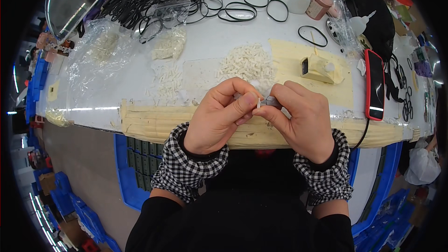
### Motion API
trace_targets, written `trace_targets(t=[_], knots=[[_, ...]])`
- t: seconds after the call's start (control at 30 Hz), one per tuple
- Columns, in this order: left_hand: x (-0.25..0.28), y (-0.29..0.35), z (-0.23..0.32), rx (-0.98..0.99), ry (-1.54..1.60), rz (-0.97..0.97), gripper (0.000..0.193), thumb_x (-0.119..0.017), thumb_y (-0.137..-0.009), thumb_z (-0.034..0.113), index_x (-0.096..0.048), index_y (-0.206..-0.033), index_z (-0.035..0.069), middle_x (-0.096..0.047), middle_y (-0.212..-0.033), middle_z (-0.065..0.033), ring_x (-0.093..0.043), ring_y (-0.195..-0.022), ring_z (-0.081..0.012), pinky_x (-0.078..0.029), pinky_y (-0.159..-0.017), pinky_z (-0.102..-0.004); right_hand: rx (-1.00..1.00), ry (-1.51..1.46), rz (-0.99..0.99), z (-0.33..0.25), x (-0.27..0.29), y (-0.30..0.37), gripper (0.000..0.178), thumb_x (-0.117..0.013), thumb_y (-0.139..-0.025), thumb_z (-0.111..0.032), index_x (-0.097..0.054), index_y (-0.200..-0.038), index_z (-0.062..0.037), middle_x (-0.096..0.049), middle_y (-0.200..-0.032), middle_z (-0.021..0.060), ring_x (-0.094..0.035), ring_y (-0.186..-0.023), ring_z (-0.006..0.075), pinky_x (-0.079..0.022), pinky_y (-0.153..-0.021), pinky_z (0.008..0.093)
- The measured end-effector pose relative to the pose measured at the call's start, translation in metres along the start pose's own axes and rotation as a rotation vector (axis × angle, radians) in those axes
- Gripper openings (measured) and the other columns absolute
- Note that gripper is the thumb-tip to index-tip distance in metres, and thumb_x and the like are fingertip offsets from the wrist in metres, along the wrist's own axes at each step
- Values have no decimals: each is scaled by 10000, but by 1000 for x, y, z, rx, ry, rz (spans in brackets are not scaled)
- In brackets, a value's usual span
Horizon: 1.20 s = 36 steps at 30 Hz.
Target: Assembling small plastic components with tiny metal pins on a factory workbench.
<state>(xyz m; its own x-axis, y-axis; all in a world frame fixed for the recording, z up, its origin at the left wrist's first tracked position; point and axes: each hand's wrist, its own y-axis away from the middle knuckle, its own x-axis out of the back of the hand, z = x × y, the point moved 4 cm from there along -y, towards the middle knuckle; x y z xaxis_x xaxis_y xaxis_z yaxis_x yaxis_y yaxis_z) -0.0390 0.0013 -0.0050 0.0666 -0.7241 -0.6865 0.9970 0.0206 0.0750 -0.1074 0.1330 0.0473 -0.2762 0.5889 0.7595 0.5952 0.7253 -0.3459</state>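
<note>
Over the table's near edge, my two hands meet with their fingertips almost touching. My left hand (217, 116) is closed in a pinch, its thumb and forefinger at a tiny white piece (258, 103). Between the thumb and forefinger of my right hand (301, 119) is a small grey metal-looking piece (271, 102), held up against the white one. Fingers hide part of both pieces. Just beyond my hands lies a heap of small white tube-like pieces (247, 63), with a thinner scatter of similar white pieces (167, 84) to its left.
Yellow tape pads the table edge (186, 123). A yellow taped block (322, 69) stands right of the heap, beside a red-cased phone (374, 84). Clear plastic bags (100, 51) lie left. Black rubber bands (238, 11) cover the back. Blue trays (126, 172) sit below.
</note>
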Motion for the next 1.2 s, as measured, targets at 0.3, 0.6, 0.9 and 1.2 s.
trace_targets(t=[0.3, 0.6, 0.9, 1.2], knots=[[1, 0, 0, -10, -4, -7, 86, -579, -946, 125, -577, -949, 39, -569, -824, 12, -445, -690, -42, -372, -614, -181, 8, 10, -4, 0, 0, 0, 328, -716, -782, -366, -568, -732, -77, -480, -589, 38, -511, -503, 219, -389, -451, 323], [0, -1, 0, -9, -7, 1, 87, -579, -946, 127, -572, -945, 40, -563, -820, 13, -436, -686, -43, -370, -616, -182, -17, 22, -65, 0, 0, 1, 344, -719, -786, -351, -552, -740, -53, -496, -607, 53, -507, -521, 221, -385, -467, 317], [6, -4, 6, -45, 146, 140, 157, -489, -977, 163, -554, -995, 21, -582, -875, -46, -512, -749, -91, -431, -677, -209, -127, -90, 118, 23, 5, -1, 196, -708, -799, -193, -569, -805, -55, -537, -701, 64, -564, -594, 234, -434, -514, 329], [15, -3, 4, -97, 341, 158, 176, -456, -957, 112, -523, -1087, 14, -593, -979, -85, -572, -871, -144, -486, -822, -258, -102, 48, -35, 20, -16, 1, 131, -669, -798, -122, -576, -879, -79, -532, -798, 64, -581, -643, 269, -446, -548, 359]])
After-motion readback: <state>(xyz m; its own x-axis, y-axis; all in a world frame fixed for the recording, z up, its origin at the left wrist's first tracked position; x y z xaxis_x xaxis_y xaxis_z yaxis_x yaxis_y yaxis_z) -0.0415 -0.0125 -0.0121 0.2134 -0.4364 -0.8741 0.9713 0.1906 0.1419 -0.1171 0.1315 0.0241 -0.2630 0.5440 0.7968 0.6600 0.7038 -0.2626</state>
